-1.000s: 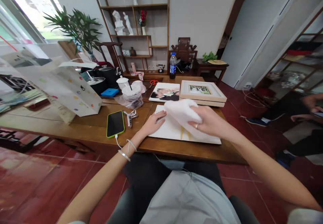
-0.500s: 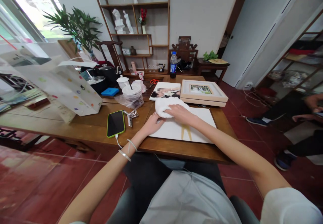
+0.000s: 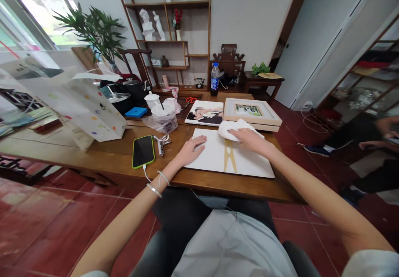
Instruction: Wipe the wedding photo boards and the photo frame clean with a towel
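Note:
A white flat board [image 3: 218,158] with a gold clip-shaped mark [image 3: 230,160] lies on the wooden table [image 3: 118,156] in front of me. My left hand [image 3: 190,149] lies flat on the board's left edge, fingers stretched out. My right hand [image 3: 251,139] presses a crumpled white cloth [image 3: 232,128] onto the board's far right part, fingers closed over it. Behind the board lie a photo print [image 3: 205,114] and a light wooden picture frame [image 3: 251,112].
A phone in a green case [image 3: 142,151] with a cable, metal clips [image 3: 160,142], a plastic-bagged cup [image 3: 162,117], a blue box [image 3: 136,112], a dotted paper bag [image 3: 84,110], pots and a bottle [image 3: 214,80] stand around. Another person's hands [image 3: 382,133] and legs show at right.
My right hand swept the cloth from the board's near right to its far left, then back to the far right. My left hand stayed on the board's left edge.

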Action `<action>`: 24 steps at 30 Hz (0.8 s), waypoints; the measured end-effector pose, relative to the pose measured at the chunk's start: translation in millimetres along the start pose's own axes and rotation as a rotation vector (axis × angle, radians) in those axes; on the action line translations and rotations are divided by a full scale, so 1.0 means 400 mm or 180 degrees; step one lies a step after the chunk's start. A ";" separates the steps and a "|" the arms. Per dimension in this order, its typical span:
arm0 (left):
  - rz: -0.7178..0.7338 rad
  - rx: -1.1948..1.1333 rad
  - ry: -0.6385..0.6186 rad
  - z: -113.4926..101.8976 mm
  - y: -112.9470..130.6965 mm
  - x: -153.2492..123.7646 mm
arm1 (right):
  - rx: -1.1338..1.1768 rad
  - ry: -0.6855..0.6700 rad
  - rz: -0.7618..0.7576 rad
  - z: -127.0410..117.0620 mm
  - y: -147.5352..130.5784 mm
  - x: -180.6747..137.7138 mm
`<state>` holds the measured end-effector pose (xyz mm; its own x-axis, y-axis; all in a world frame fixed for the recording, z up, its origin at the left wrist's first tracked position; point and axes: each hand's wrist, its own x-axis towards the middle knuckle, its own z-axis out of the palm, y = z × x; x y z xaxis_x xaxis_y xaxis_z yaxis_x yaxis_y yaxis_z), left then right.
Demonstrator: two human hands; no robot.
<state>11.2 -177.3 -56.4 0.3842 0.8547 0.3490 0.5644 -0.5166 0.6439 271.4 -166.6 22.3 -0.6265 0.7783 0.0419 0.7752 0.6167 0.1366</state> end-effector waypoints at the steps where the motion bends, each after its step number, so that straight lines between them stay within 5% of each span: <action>1: 0.0001 -0.0005 0.0003 0.000 0.000 0.000 | 0.0003 -0.0028 0.0062 0.004 0.019 -0.016; 8: -0.0020 -0.0028 0.0003 -0.002 0.010 0.000 | -0.0121 -0.0091 0.0354 0.025 0.068 -0.112; 18: 0.0048 0.0029 -0.0007 0.003 0.000 0.000 | 0.0455 -0.0300 -0.0007 -0.066 -0.121 -0.279; 24: 0.0033 0.0031 0.0004 0.002 0.009 0.000 | 0.0538 -0.0084 0.0198 -0.037 -0.063 -0.255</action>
<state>13.6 -179.3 -54.7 0.3890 0.8495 0.3564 0.5675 -0.5258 0.6336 314.5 -263.0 29.4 -0.5764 0.8169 0.0188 0.8162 0.5767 -0.0338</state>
